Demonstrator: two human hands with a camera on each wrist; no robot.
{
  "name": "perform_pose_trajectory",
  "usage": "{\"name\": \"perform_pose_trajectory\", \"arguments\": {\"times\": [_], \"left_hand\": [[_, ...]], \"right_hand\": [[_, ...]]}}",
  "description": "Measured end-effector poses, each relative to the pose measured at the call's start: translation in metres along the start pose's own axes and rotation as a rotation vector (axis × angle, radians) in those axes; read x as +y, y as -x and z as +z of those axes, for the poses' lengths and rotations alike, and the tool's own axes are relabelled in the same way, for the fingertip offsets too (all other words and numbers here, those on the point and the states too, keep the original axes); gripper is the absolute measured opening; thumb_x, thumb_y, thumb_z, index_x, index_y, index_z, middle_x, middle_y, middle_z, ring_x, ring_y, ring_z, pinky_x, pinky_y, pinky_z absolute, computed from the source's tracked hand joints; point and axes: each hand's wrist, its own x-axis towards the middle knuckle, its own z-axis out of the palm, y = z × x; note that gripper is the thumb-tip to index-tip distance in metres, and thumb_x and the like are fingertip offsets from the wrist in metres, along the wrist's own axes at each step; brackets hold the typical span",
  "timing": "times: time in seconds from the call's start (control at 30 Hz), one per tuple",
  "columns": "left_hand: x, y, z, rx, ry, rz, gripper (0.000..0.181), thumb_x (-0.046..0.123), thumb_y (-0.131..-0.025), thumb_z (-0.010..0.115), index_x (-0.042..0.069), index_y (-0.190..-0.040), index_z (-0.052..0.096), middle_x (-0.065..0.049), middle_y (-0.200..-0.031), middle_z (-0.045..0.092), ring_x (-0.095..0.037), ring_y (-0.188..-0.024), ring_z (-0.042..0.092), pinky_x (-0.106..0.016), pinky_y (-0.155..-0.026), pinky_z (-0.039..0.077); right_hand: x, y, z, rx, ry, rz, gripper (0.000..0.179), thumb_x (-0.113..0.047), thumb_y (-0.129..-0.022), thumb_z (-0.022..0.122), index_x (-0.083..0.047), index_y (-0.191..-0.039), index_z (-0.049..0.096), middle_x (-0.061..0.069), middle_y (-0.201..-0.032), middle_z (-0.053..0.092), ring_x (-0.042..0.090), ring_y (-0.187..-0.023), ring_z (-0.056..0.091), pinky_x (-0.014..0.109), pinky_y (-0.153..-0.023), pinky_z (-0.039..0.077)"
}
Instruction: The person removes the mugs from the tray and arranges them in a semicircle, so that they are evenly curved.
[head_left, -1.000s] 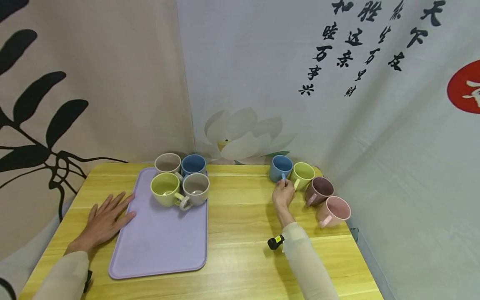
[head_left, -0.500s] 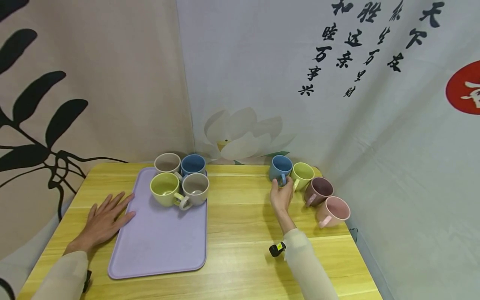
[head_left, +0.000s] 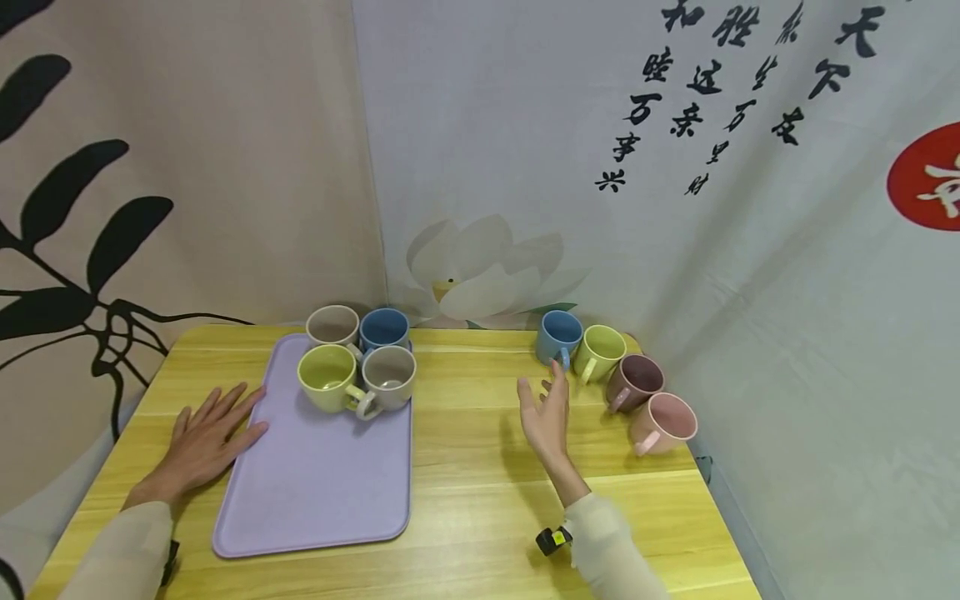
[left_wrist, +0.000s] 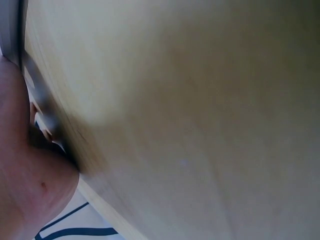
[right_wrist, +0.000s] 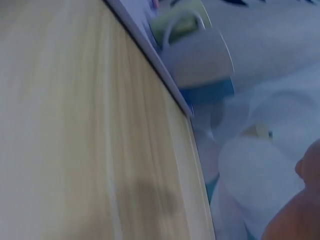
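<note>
My left hand (head_left: 204,440) lies flat with fingers spread, its fingertips over the left rim of a lilac tray (head_left: 315,500). At the tray's far end a beige mug (head_left: 330,327), a blue mug (head_left: 385,331), a yellow-green mug (head_left: 324,379) and a grey mug (head_left: 392,379) stand close together. On the right, my right hand (head_left: 547,421) holds nothing, its fingers apart. Its fingertips are just in front of another blue mug (head_left: 557,335), overlapping the end of that mug's handle. In the right wrist view only part of my right hand (right_wrist: 300,205) shows.
Behind the right hand's side, a second yellow-green mug (head_left: 600,354), a plum mug (head_left: 633,383) and a pink mug (head_left: 663,423) run diagonally along the wooden table's (head_left: 465,483) right edge. A printed cloth (head_left: 487,150) hangs behind the table.
My right hand has let go of the blue mug's handle and drawn back towards me and slightly left, fingers opening. The mug stays in place, and the left hand rests unmoved at the tray.
</note>
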Motion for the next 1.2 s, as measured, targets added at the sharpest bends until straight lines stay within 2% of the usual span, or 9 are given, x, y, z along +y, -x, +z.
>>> {"name": "perform_pose_trajectory", "arguments": {"times": [0.13, 0.3, 0.6, 0.83, 0.97, 1.2], "left_hand": [[0.0, 0.0, 0.0, 0.003, -0.004, 0.002, 0.075, 0.057, -0.118, 0.05, 0.024, -0.181, 0.025, -0.03, -0.187, 0.018, -0.063, -0.173, 0.001, -0.09, -0.127, -0.011], [0.001, 0.001, 0.0, -0.002, 0.005, -0.003, 0.076, 0.057, -0.118, 0.05, 0.023, -0.181, 0.025, -0.031, -0.187, 0.017, -0.064, -0.172, 0.0, -0.09, -0.127, -0.012], [-0.001, 0.002, 0.001, -0.006, 0.008, -0.008, 0.076, 0.057, -0.118, 0.049, 0.023, -0.182, 0.024, -0.031, -0.187, 0.015, -0.063, -0.173, -0.003, -0.089, -0.128, -0.015], [0.0, 0.001, 0.0, 0.006, 0.008, 0.003, 0.075, 0.056, -0.118, 0.05, 0.023, -0.181, 0.026, -0.031, -0.187, 0.018, -0.064, -0.172, 0.0, -0.09, -0.128, -0.012], [0.001, 0.001, 0.0, 0.011, 0.005, 0.009, 0.075, 0.056, -0.118, 0.051, 0.023, -0.181, 0.027, -0.03, -0.187, 0.018, -0.063, -0.173, 0.001, -0.09, -0.127, -0.012], [0.0, 0.0, -0.001, -0.003, 0.002, 0.002, 0.076, 0.057, -0.118, 0.05, 0.023, -0.181, 0.025, -0.031, -0.187, 0.017, -0.063, -0.173, -0.001, -0.09, -0.127, -0.013]], "right_hand": [[-0.012, 0.018, 0.018, -0.087, -0.049, -0.07, 0.073, -0.031, -0.114, 0.069, -0.006, -0.174, 0.034, 0.023, -0.179, 0.038, 0.056, -0.159, 0.045, 0.071, -0.129, 0.042], [-0.027, 0.041, 0.044, -0.204, -0.093, -0.115, 0.074, -0.03, -0.112, 0.072, -0.009, -0.173, 0.037, 0.021, -0.178, 0.042, 0.05, -0.16, 0.047, 0.069, -0.131, 0.043], [-0.046, 0.074, 0.088, -0.382, -0.132, -0.129, 0.074, -0.034, -0.107, 0.078, -0.014, -0.17, 0.044, 0.015, -0.176, 0.048, 0.043, -0.159, 0.051, 0.065, -0.131, 0.045], [-0.057, 0.092, 0.119, -0.489, -0.083, -0.13, 0.076, -0.033, -0.106, 0.08, -0.005, -0.168, 0.045, 0.019, -0.171, 0.052, 0.048, -0.154, 0.054, 0.06, -0.126, 0.052], [-0.062, 0.098, 0.135, -0.526, -0.059, -0.133, 0.077, -0.031, -0.105, 0.081, -0.001, -0.166, 0.045, 0.023, -0.167, 0.056, 0.047, -0.152, 0.057, 0.057, -0.123, 0.055], [-0.069, 0.099, 0.156, -0.515, -0.029, -0.169, 0.071, -0.028, -0.104, 0.082, 0.001, -0.161, 0.051, 0.025, -0.157, 0.065, 0.046, -0.139, 0.068, 0.048, -0.111, 0.063]]}}
